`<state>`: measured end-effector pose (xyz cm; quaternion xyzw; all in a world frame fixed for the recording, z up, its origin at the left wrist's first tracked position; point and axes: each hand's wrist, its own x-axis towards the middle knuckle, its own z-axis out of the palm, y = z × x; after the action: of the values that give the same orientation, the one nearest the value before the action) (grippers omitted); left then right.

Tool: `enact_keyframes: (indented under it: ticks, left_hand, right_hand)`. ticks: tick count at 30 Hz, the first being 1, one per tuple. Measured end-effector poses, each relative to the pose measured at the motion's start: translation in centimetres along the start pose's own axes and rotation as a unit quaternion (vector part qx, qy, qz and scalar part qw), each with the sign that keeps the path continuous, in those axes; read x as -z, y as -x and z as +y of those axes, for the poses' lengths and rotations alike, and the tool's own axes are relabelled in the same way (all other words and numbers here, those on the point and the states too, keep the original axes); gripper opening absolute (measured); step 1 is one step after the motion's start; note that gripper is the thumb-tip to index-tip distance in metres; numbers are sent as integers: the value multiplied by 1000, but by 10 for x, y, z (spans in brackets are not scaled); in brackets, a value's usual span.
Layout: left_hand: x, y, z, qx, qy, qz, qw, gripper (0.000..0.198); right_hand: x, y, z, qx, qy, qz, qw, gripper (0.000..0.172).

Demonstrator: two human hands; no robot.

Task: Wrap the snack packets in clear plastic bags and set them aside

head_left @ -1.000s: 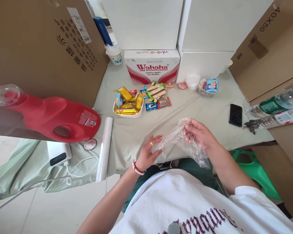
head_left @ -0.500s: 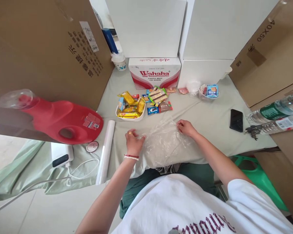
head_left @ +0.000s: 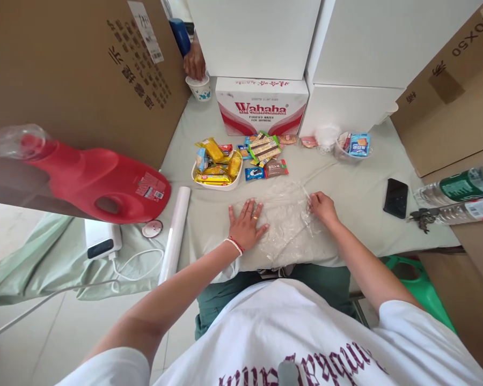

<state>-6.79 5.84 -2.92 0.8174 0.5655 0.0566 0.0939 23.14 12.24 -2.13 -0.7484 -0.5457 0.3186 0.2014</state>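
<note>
Clear plastic film (head_left: 285,228), thin, glossy and crinkled, lies spread on the softly creased cloth of the table (head_left: 360,217), between the person's two hands. The left hand (head_left: 245,225) rests palm down at its left side, fingers fanned apart, a beaded bracelet (head_left: 236,246) circling the wrist. The right hand (head_left: 322,208) has its fingers curled together, pinching the film's right edge. Beyond, a rounded white bowl (head_left: 219,186) holds shiny yellow-wrapped snacks (head_left: 213,150), just beside flat foil packets (head_left: 264,148). Behind these stands a boxy cardboard Wahaha carton (head_left: 261,110). Left of the film lie a smooth white cylindrical roll (head_left: 176,230) and a moulded red plastic jug (head_left: 116,185). Another person's hand (head_left: 195,63) is at a paper cup (head_left: 202,91).
</note>
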Motion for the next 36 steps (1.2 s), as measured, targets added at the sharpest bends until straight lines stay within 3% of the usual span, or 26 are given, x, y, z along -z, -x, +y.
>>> enact_keyframes:
  ticks: [5, 10, 13, 15, 18, 21, 23, 25, 30, 33, 36]
  left_hand:
    - [-1, -21, -27, -41, -3, -13, 999, 84]
    - [10, -32, -51, -66, 6, -12, 998, 96]
    - [23, -23, -49, -71, 2, 40, 997, 86]
    - [30, -14, -37, -52, 2, 84, 995, 68]
    - [33, 1, -15, -8, 13, 98, 995, 55]
    - [27, 7, -8, 14, 19, 48, 999, 56]
    - [22, 6, -16, 16, 19, 11, 1000, 60]
    - [19, 3, -29, -5, 24, -21, 999, 61]
    - [17, -10, -56, -68, 41, -57, 995, 65]
    - [21, -17, -57, -82, 62, -71, 992, 66]
    - [27, -20, -52, -80, 80, -70, 991, 73]
  right_hand:
    - [10, -16, -23, -7, 100, -38, 994, 43]
    - [40, -41, -21, -6, 142, -60, 988, 19]
    - [62, -62, -25, 6, 212, -19, 977, 23]
    - [64, -77, -46, 68, 246, 25, 966, 28]
    - [41, -103, -99, 240, 255, 49, 935, 38]
    - [1, -135, -156, 386, 267, 9, 883, 66]
    - [-21, -158, -183, 418, 291, -28, 860, 82]
    - [-31, -179, -198, 407, 325, -73, 850, 85]
    - [-15, -202, -185, 337, 375, -136, 853, 74]
    - [5, -194, -160, 285, 356, -145, 878, 71]
    - [28, -176, -137, 239, 308, -169, 906, 51]
